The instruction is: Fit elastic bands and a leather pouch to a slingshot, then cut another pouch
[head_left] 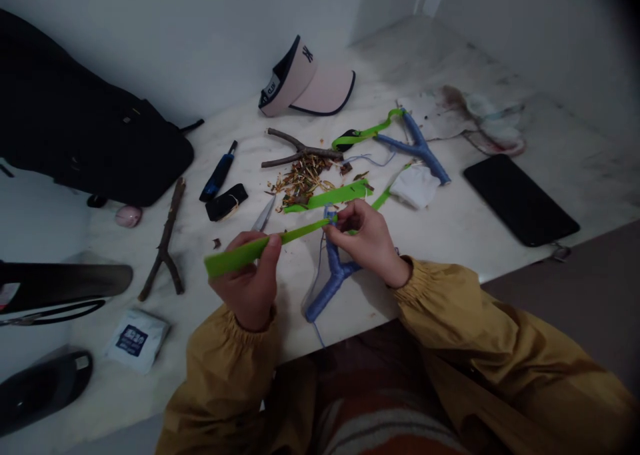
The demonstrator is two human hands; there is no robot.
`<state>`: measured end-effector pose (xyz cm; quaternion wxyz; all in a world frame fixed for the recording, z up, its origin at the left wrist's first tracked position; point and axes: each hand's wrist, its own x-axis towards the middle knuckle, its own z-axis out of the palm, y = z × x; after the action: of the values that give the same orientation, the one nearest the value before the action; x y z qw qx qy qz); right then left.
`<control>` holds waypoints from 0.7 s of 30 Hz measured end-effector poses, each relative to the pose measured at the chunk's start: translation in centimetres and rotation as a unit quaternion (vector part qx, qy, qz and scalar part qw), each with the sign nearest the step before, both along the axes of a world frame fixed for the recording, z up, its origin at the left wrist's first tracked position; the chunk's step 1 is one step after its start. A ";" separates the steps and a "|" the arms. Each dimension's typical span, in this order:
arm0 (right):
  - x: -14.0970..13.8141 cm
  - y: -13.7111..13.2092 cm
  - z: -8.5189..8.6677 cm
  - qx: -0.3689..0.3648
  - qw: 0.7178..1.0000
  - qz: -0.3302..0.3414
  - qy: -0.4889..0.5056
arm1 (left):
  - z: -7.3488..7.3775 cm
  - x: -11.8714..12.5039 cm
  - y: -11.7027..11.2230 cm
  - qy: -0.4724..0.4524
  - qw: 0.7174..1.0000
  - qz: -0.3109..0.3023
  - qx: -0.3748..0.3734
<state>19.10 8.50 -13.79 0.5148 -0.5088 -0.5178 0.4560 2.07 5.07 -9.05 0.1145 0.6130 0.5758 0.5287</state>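
Observation:
My left hand [249, 275] pinches a flat green elastic band [235, 256] between thumb and fingers. The band runs right to the upper prong of a slingshot frame [334, 275], a forked stick wrapped in blue thread. My right hand [367, 235] is closed around that prong tip, where the band meets it; the exact grip of its fingertips is partly hidden. Loose blue thread hangs beside the fork and trails past its lower end. Just beyond my hands lies another green strip [335, 196]. A pointed metal blade [264, 213] shows behind my left hand.
Wood shavings [305, 178] and a bare forked stick [295, 149] lie further back, near a finished-looking blue slingshot [417, 145]. A phone [521, 199] and crumpled tissue [415, 185] are to the right. A blue cutter [219, 171], another forked stick [164, 245] and a backpack [90, 115] stand left; a visor [313, 85] sits behind.

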 end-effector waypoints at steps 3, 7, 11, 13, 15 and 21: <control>0.0 -0.1 0.2 0.011 1.000 -0.004 -0.024 | -0.2 -0.4 0.1 -0.042 0.997 0.056 0.014; -0.2 -0.2 0.4 0.029 0.999 -0.001 -0.024 | 0.2 -0.4 -0.3 -0.042 0.997 0.058 0.001; -0.3 -0.3 0.4 0.016 0.995 0.065 0.075 | 0.7 -0.2 -0.7 0.007 0.999 0.033 -0.032; -0.1 -0.1 0.4 -0.001 0.983 0.124 0.138 | 0.8 0.0 -0.6 0.005 0.999 0.002 -0.047; 0.2 0.1 0.4 0.001 0.970 0.177 0.166 | 0.9 0.4 -0.6 -0.009 0.998 -0.035 -0.057; 0.7 -0.1 0.2 0.025 0.941 0.271 0.202 | 1.4 2.0 -2.1 0.061 0.992 -0.110 0.026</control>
<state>19.83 8.42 -13.56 0.4779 -0.2331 -0.5329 0.6583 4.08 2.94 -7.67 0.1209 0.7063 0.4970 0.4893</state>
